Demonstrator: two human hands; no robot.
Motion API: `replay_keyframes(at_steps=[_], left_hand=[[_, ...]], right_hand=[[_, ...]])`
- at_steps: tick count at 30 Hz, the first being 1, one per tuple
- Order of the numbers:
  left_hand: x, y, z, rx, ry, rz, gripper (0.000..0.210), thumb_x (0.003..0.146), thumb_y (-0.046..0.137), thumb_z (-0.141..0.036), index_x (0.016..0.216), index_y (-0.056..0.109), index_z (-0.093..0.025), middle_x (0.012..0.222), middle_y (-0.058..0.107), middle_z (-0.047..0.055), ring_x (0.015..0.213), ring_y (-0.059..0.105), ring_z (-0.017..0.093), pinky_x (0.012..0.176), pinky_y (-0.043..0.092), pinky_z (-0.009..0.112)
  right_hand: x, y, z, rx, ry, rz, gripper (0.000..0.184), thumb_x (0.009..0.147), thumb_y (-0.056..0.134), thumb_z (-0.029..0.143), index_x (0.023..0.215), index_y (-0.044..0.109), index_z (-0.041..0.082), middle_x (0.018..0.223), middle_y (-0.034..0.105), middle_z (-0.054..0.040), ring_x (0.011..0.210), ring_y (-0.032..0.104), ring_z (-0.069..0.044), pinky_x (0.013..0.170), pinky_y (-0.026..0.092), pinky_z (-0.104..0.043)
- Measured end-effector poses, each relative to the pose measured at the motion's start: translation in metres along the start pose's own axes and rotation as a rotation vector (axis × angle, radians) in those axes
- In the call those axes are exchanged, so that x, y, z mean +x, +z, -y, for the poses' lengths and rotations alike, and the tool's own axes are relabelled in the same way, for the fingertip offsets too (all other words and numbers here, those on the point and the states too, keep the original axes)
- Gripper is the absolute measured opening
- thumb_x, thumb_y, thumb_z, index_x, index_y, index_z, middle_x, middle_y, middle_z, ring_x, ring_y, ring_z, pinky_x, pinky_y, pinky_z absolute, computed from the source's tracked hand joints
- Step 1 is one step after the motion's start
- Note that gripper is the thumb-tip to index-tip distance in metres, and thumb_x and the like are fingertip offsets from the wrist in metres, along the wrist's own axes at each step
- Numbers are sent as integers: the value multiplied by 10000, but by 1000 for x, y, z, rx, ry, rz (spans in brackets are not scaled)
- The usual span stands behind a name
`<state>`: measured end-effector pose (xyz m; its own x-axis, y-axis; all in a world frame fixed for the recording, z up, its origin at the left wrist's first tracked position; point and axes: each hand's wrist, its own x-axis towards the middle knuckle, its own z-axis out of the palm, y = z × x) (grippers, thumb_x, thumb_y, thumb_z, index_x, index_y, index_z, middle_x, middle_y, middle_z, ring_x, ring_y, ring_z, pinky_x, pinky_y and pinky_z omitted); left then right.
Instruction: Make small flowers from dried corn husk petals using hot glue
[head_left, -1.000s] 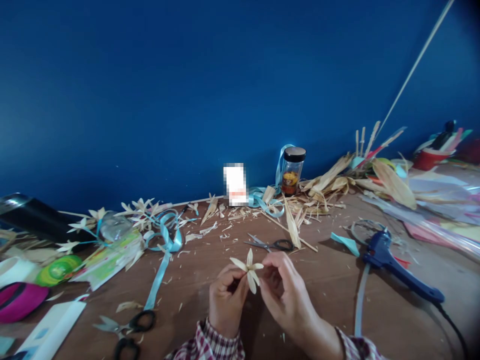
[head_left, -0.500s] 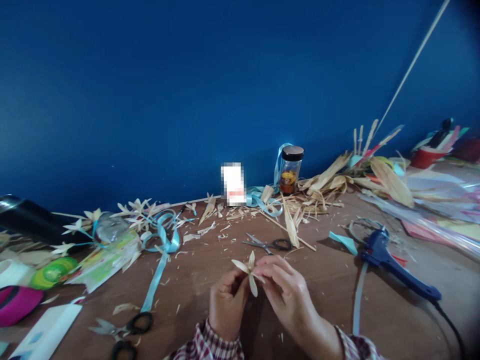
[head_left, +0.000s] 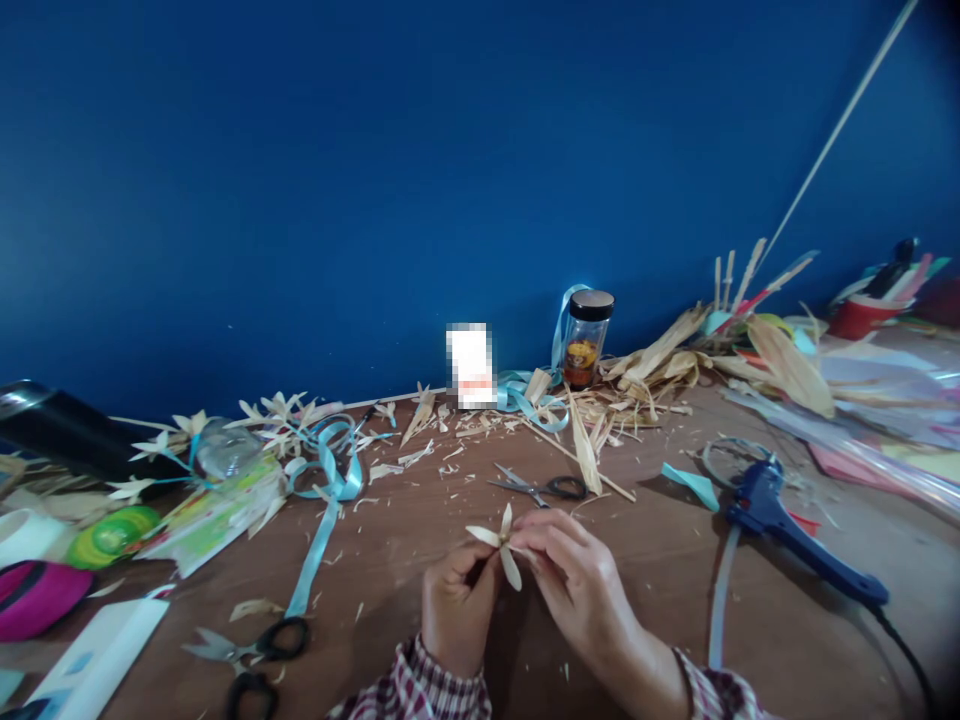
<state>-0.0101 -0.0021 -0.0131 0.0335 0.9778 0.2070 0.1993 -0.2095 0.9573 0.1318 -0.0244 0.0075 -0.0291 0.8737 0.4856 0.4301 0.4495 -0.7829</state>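
Between my hands, low in the middle of the head view, is a pale corn-husk flower [head_left: 510,566] with narrow petals spread outward. My left hand [head_left: 459,608] is closed below the bloom, thumb and fingers pinching its base, which they hide. On the other side, the fingertips of my right hand [head_left: 579,580] pinch at the right-hand petal. Just beyond the flower lie small scissors [head_left: 536,484] with black handles. A second pair of scissors [head_left: 251,652] rests open on the table left of my left hand.
A blue glue gun [head_left: 802,535] lies to the right, its cord trailing forward. Light-blue ribbon [head_left: 319,555] curls at left near finished husk flowers [head_left: 281,415]. A lidded jar [head_left: 586,345] stands by the blue wall beside dried husks [head_left: 664,350]. Husk scraps litter the brown table [head_left: 405,520].
The view has shifted slightly, so everything sits a little further right. Both hands keep hold of the flower, with hardly any change in their pose.
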Motion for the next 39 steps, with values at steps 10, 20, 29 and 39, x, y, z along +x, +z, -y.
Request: replay_keyframes(at_steps=[10, 20, 29, 39], left_hand=[[0, -3, 1, 6, -76, 3, 124, 700, 627, -217, 621, 708, -165, 522, 633, 12, 499, 560, 140, 499, 449, 215], [0, -1, -5, 31, 20, 11, 115, 723, 604, -186, 685, 710, -164, 608, 663, 17, 559, 595, 143, 537, 468, 213], [-1, -1, 3, 44, -70, 4, 134, 725, 595, -221, 646, 681, -155, 567, 652, 12, 533, 586, 145, 520, 469, 214], [-1, -1, 0, 31, -128, 32, 162, 744, 583, -242, 653, 680, -151, 538, 630, -3, 504, 554, 126, 502, 440, 198]], right_hand=[[-2, 2, -1, -92, -24, -11, 187, 816, 503, 125, 865, 655, 222, 917, 597, -66, 837, 585, -158, 718, 490, -252], [-3, 1, -3, -233, -117, -48, 213, 776, 533, 88, 866, 655, 238, 998, 512, -70, 873, 542, -173, 732, 477, -293], [-4, -1, -4, -324, -136, -25, 199, 791, 535, 105, 873, 651, 245, 1043, 488, -73, 921, 507, -195, 734, 465, -318], [-2, -1, -6, -207, -88, 21, 166, 812, 517, 133, 872, 634, 234, 957, 571, -60, 879, 540, -184, 757, 454, -312]])
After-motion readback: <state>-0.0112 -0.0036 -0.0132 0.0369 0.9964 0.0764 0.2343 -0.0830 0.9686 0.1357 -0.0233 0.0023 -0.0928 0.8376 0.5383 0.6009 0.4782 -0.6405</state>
